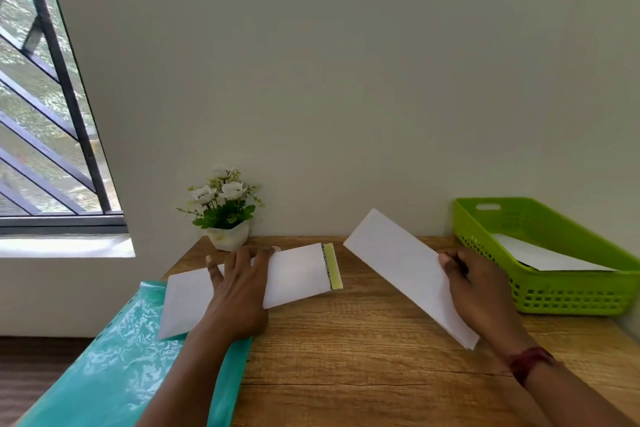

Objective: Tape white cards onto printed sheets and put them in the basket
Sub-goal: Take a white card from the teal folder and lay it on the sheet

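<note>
Step in hand, judged: between tapings, or carrying 1 piece to the basket; cannot tell which.

- Left hand (239, 291): fingers straight and spread, pressing flat on a white sheet (298, 274) at 10 o'clock on the counter (363, 357). It grips nothing.
- The sheet's 3 o'clock edge carries a yellow strip (333, 265), likely tape, with a dark printed band just beside it. Its 9 o'clock end overlaps a teal folder (121, 367).
- Right hand (474, 288): thumb and fingers clamped on the long edge of a white card (398, 263), held tilted and clear of the counter at 2 o'clock. Whether this is 1 layer or several cannot be told.
- Green basket (568, 302) sits at 3 o'clock against the wall, with 1 white paper (540, 256) already lying slanted inside.

Next move, judged: if the card is finished, swing it toward 3 o'clock, lift it over the near rim and lay it flat on the paper inside. If not, bring it toward 9 o'clock and square it to the pinned sheet.

Edges and room:
- Bare counter lies open between the 2 hands and toward 6 o'clock.
- The basket rim stands high, so the card's long corner could catch it.
- A flower pot (227, 208) at 11 o'clock is just beyond the left fingertips.
- The counter's 9 o'clock edge lies under the folder, which overhangs it.
</note>
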### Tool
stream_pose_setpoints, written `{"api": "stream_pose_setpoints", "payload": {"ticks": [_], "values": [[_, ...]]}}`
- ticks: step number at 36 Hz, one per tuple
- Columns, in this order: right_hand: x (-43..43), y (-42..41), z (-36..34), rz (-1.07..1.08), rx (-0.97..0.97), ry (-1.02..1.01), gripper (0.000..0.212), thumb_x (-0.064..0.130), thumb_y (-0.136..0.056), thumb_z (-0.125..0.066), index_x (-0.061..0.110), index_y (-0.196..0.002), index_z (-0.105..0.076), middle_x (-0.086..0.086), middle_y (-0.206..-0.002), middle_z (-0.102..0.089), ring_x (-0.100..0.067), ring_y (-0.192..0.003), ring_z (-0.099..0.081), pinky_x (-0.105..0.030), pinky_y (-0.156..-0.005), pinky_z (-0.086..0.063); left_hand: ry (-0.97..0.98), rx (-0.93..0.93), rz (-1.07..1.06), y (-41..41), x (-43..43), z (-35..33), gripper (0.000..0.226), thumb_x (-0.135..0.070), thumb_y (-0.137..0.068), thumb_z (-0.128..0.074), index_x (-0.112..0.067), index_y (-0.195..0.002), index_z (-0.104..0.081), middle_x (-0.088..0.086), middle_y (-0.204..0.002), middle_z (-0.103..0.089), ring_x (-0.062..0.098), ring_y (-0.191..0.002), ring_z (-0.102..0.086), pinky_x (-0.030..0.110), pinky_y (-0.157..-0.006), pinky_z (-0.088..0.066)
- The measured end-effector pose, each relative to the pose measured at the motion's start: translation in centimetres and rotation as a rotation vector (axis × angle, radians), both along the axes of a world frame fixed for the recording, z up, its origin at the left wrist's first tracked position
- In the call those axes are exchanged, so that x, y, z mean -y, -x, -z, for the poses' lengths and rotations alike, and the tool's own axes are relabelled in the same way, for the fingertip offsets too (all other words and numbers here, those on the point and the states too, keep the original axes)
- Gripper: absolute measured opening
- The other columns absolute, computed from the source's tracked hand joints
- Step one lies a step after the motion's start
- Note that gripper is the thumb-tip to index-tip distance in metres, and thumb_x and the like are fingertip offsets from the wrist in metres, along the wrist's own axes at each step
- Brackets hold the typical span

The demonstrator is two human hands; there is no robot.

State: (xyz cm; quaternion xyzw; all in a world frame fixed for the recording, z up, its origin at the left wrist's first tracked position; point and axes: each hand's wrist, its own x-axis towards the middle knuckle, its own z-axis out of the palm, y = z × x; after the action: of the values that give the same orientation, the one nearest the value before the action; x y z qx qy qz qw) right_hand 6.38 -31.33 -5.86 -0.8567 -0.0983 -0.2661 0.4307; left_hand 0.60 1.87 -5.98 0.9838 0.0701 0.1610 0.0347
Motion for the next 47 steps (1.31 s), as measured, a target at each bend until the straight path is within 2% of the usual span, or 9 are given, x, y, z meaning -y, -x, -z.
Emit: {"api": "stream_pose_setpoints", "payload": {"ticks": [3, 8, 14, 21, 27, 33, 37, 39, 47], "values": [[-0.2, 0.3, -0.4, -0.053, -0.007, 0.033, 0.017, 0.02, -0.096, -0.056, 0.016, -0.082, -0.066, 0.006, -0.073, -0.064, -0.009, -0.073, -0.059, -0.02, -0.06, -0.039, -0.008, 0.008, 0.005, 0.0, 0.3, -0.1, 0.099, -0.021, -0.072, -0.073, -0.03, -0.149, -0.011, 0.001, -0.142, -0.02, 0.025, -0.141, -0.01, 0.061, -0.116, 0.012], [-0.4, 0.3, -0.1, -0.117, 0.013, 0.119, 0.012, 0.019, -0.095, -0.059, 0.017, -0.09, -0.07, 0.002, -0.084, -0.069, -0.014, -0.079, -0.061, -0.037, -0.073, -0.049, -0.011, 0.02, 0.022, -0.1, 0.5, 0.1, 0.101, -0.02, -0.071, -0.073, -0.031, -0.149, -0.01, 0.0, -0.141, -0.02, 0.025, -0.14, -0.01, 0.061, -0.115, 0.014], [-0.3, 0.2, -0.1, -0.176, 0.019, 0.207, 0.013, 0.018, -0.095, -0.059, 0.02, -0.088, -0.069, 0.008, -0.08, -0.066, -0.002, -0.075, -0.057, -0.017, -0.063, -0.038, -0.018, 0.02, 0.021, -0.2, 0.7, 0.3, 0.103, -0.02, -0.07, -0.073, -0.031, -0.148, -0.007, 0.001, -0.14, -0.017, 0.025, -0.14, -0.006, 0.061, -0.114, 0.016], [0.0, 0.0, 0.0, -0.23, 0.116, 0.262, 0.018, 0.013, -0.093, -0.059, 0.022, -0.078, -0.065, 0.019, -0.069, -0.058, 0.004, -0.077, -0.055, -0.012, -0.062, -0.036, -0.041, 0.028, 0.036, -0.1, 1.1, 0.4, 0.108, -0.02, -0.068, -0.073, -0.03, -0.149, -0.002, 0.002, -0.139, -0.013, 0.026, -0.139, -0.001, 0.06, -0.114, 0.018], [0.1, 0.3, -0.2, -0.245, 0.176, 0.299, 0.044, 0.01, -0.091, -0.062, 0.044, -0.068, -0.045, 0.026, -0.062, -0.051, 0.011, -0.074, -0.052, -0.006, -0.062, -0.034, -0.072, 0.029, 0.061, 0.1, 1.3, 0.3, 0.109, -0.02, -0.069, -0.072, -0.03, -0.148, 0.003, 0.002, -0.138, -0.01, 0.025, -0.137, 0.003, 0.06, -0.114, 0.017], [-0.1, 0.5, -0.1, -0.242, 0.173, 0.347, 0.035, 0.012, -0.091, -0.063, 0.042, -0.078, -0.049, 0.029, -0.068, -0.048, 0.016, -0.078, -0.051, -0.004, -0.064, -0.033, -0.116, 0.02, 0.109, 0.5, 2.3, -0.1, 0.106, -0.021, -0.074, -0.07, -0.029, -0.149, 0.004, 0.002, -0.139, -0.008, 0.024, -0.136, 0.006, 0.057, -0.111, 0.023], [-0.3, 0.1, 0.4, -0.23, 0.196, 0.401, 0.022, 0.02, -0.093, -0.059, 0.038, -0.082, -0.055, 0.03, -0.075, -0.049, 0.01, -0.078, -0.05, -0.01, -0.067, -0.033, -0.127, 0.042, 0.172, 0.8, 3.2, -0.1, 0.105, -0.018, -0.075, -0.069, -0.032, -0.15, 0.004, 0.001, -0.14, -0.008, 0.024, -0.137, 0.006, 0.057, -0.111, 0.024], [-0.6, -0.2, 1.0, -0.217, 0.211, 0.418, 0.011, 0.029, -0.092, -0.052, 0.035, -0.088, -0.061, 0.029, -0.083, -0.05, 0.006, -0.082, -0.049, -0.025, -0.072, -0.04, -0.131, 0.065, 0.218, 0.7, 3.8, 0.1, 0.105, -0.018, -0.074, -0.069, -0.033, -0.148, 0.004, 0.0, -0.139, -0.007, 0.025, -0.138, 0.006, 0.056, -0.11, 0.024], [-2.0, 0.2, 1.5, -0.123, 0.262, 0.436, 0.033, 0.042, -0.094, -0.039, 0.031, -0.104, -0.068, 0.013, -0.093, -0.06, -0.014, -0.091, -0.054, -0.04, -0.075, -0.045, -0.128, 0.064, 0.279, 0.8, 5.1, 0.5, 0.101, -0.023, -0.078, -0.067, -0.036, -0.146, 0.006, -0.002, -0.139, -0.004, 0.022, -0.137, 0.01, 0.059, -0.112, 0.02]]}}
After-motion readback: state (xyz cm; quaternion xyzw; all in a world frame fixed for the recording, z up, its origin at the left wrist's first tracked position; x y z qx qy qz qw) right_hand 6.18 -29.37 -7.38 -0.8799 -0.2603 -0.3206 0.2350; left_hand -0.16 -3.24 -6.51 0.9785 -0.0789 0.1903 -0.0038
